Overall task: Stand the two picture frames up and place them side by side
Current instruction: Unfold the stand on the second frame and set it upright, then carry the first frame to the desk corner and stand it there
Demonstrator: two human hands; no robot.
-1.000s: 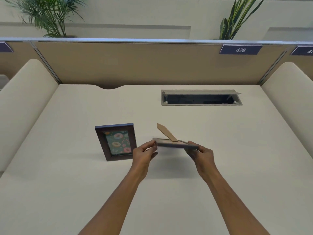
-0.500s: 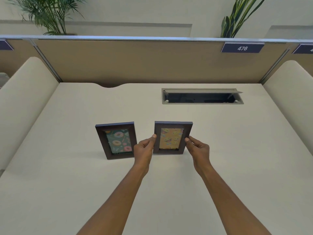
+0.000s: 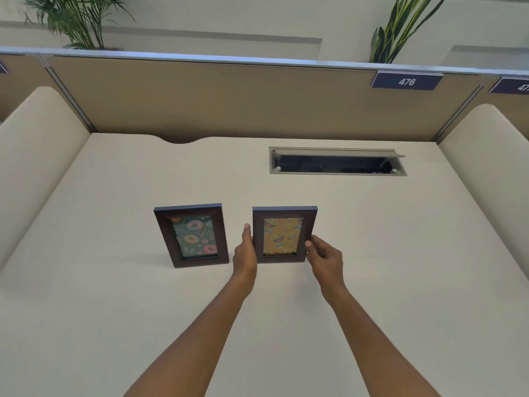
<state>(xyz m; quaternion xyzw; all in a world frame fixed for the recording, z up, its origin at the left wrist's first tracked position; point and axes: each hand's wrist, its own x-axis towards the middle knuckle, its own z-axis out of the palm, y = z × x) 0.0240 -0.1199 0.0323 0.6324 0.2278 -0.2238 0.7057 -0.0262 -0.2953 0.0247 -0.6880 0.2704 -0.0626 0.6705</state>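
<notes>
ok so the second frame, the orange emoji frame (image 3: 284,234), is going from flat in the hands with its cardboard stand poking up a second ago to standing upright now, picture facing the person; it's sitting on the worktop (image 3: 400,253) just right of the donut frame (image 3: 191,235), a small gap between them, both upright and roughly in line; so I'm thinking the task is basically wrapping up, just needs letting go and a check that the stand is holding

the left hand (image 3: 245,253) is lying along the emoji frame's left edge, fingers (image 3: 246,233) pressed together and flat against it; the right hand (image 3: 326,257) is touching the lower right edge with its fingertips (image 3: 309,243), loosely curled, more steadying than gripping; can't tell how firm the contact is; the donut frame is standing free on its own, nobody touching it, left of the left hand
</notes>
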